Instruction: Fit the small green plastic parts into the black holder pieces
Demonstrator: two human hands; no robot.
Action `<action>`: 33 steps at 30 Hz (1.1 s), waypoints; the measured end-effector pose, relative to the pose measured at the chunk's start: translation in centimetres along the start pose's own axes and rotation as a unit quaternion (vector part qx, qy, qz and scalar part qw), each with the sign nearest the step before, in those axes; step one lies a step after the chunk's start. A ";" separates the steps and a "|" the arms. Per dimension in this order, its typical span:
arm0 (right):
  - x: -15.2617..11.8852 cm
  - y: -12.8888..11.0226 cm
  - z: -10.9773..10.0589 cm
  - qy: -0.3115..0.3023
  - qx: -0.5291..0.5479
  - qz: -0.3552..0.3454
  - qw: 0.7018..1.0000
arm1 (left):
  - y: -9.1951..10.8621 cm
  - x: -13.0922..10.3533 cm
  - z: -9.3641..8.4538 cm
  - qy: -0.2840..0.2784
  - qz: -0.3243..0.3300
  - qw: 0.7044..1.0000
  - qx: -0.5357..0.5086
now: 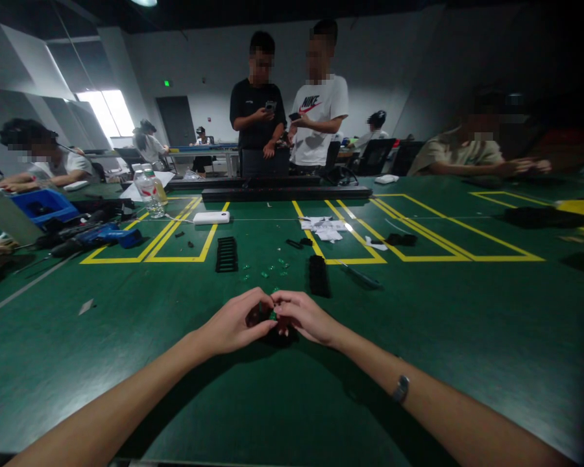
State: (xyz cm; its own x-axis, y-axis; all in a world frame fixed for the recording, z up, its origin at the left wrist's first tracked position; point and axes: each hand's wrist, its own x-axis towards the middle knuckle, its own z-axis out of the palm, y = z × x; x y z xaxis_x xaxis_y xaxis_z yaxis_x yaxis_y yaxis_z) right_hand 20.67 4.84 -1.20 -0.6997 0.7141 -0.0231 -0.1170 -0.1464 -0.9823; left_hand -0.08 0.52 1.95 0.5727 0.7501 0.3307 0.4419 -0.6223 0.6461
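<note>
My left hand (241,319) and my right hand (305,316) meet over the green table (199,415), fingers curled and fingertips nearly touching. Between them is a small green piece (273,316); dark shapes around it are too shadowed to make out. Several small green clear pieces (265,274) lie scattered just beyond my hands. A black slotted rack (226,254) rests to the left of these pieces. On their right lies a black block-like part (318,276), with a screwdriver (363,277) beside it.
Crumpled white paper (326,228), a white power bank (211,218) and bottles (153,191) are farther back. A blue power drill (102,239) and blue bin (46,206) sit at left. Two people stand beyond a long black bar (287,194); others sit around.
</note>
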 end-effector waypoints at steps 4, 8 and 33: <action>0.1 0.0 0.0 -0.004 -0.025 -0.008 1.000 | -0.2 -0.1 0.1 -0.001 -0.002 1.000 0.000; 0.2 0.0 -0.1 -0.014 -0.052 -0.017 0.998 | -0.3 -0.1 0.1 0.000 -0.002 1.000 0.002; 0.2 0.2 -0.3 -0.024 -0.042 -0.019 0.999 | 0.0 0.0 -0.1 -0.004 0.001 1.000 0.006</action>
State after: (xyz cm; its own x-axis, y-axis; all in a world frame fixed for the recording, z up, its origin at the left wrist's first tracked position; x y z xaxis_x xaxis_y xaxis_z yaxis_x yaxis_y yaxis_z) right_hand 20.70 5.19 -1.49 -0.7295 0.6837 0.0208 -0.0858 -0.0613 -0.9944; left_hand -0.16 0.53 1.96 0.5783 0.7475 0.3269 0.4493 -0.6262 0.6372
